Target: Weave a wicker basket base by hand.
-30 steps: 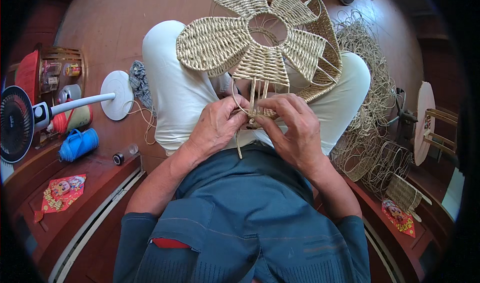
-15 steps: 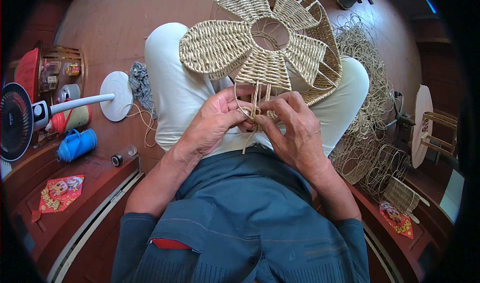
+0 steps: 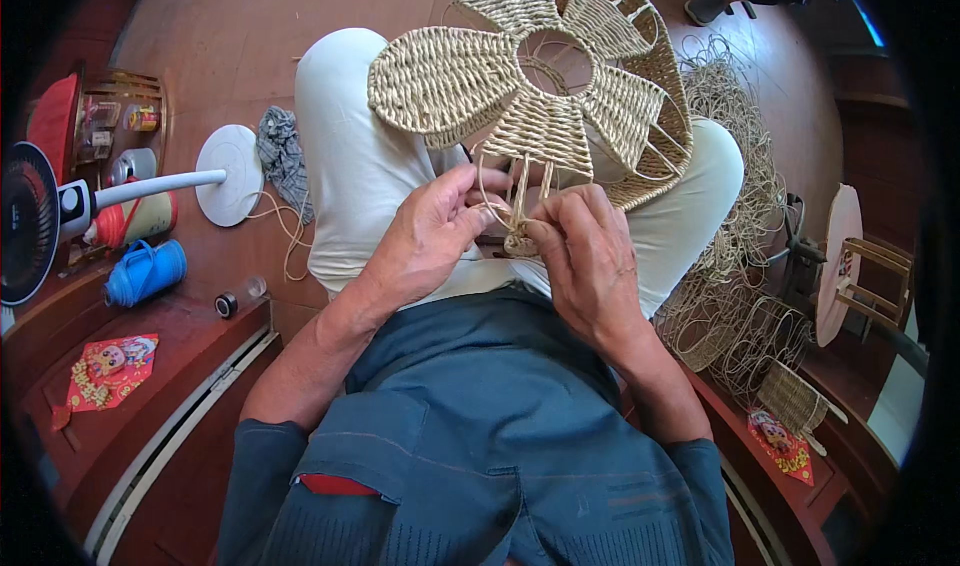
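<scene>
A flower-shaped woven straw piece (image 3: pixel 480 76) with several petals around an open ring lies across my lap. My left hand (image 3: pixel 425 236) pinches a thin straw strand at the unfinished petal nearest me. My right hand (image 3: pixel 585 256) grips the bare frame ribs and the woven end (image 3: pixel 520 236) of that same petal. Both hands touch at the petal's tip, above my pale trousers.
A standing fan (image 3: pixel 30 221) with a white round base (image 3: pixel 228 176) is at the left, beside a blue bottle (image 3: pixel 145 271), a small jar (image 3: pixel 240 296) and a grey cloth (image 3: pixel 283 156). Loose straw (image 3: pixel 740 136) and wire frames (image 3: pixel 745 331) pile at the right.
The woven piece has shifted slightly away and to the right on my lap. Both hands stayed on the near petal, with the fingers working the strand.
</scene>
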Demonstrator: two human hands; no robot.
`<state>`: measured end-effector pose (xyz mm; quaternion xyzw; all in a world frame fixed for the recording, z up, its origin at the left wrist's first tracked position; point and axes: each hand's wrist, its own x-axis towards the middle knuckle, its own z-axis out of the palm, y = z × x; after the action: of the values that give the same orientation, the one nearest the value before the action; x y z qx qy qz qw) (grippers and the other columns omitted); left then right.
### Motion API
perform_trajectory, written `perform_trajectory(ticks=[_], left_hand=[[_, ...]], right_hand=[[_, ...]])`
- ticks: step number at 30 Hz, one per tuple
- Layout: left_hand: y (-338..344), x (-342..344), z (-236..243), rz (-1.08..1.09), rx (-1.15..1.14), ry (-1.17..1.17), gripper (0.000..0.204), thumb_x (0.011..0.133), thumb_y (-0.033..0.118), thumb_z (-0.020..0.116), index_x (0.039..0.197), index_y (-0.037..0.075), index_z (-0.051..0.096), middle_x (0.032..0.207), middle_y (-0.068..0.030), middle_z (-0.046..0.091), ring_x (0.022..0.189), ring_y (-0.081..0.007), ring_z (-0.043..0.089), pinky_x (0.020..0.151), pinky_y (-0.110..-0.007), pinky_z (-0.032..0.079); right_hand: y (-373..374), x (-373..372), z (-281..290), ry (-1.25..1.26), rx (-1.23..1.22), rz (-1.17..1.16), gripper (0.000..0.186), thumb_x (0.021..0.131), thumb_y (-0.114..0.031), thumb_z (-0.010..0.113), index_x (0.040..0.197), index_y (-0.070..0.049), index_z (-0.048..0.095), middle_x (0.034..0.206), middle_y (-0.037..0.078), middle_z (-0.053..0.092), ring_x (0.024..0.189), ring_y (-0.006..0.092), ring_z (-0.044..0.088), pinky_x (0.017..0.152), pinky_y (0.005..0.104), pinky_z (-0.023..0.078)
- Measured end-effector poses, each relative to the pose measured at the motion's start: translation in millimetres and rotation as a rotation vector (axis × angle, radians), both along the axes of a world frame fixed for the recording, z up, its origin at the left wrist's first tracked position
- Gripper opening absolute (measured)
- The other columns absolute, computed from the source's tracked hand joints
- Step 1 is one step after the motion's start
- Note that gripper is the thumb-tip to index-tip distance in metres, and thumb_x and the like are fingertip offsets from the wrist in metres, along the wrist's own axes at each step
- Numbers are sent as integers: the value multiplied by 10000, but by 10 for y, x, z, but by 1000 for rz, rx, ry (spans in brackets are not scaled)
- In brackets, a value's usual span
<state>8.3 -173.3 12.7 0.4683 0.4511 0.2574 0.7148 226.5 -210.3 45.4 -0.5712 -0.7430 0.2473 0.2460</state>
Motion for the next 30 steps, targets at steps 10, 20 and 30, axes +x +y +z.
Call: perform_trajectory(ticks=[10, 20, 30], left_hand=[[-9, -143, -2, -130, -291, -100, 223, 1090, 138, 654, 1253, -12, 634, 1078, -73, 747, 780, -35, 578, 683, -221, 496], [-111, -18, -71, -150, -497, -278, 348, 1052, 142, 725, 1322, -41, 606, 1092, -58, 753, 680, -16, 559, 560, -183, 445], [73, 53, -368, -84, -89, 58, 140, 1070, 125, 694, 1102, 5, 760, 973, -16, 753, 864, -78, 679, 796, -260, 552]], right_hand=[[-249, 119, -10, 239, -24, 195, 101, 1008, -172, 741, 1061, -97, 697, 1028, 76, 668, 969, 294, 625, 843, 426, 428], [-445, 22, 2, 182, -14, 370, 182, 905, -203, 851, 1057, -141, 773, 981, 31, 695, 902, 240, 670, 779, 392, 467], [-64, 129, -19, 275, -23, -29, 144, 969, 3, 753, 1113, -10, 753, 992, 145, 727, 921, 332, 718, 796, 420, 569]])
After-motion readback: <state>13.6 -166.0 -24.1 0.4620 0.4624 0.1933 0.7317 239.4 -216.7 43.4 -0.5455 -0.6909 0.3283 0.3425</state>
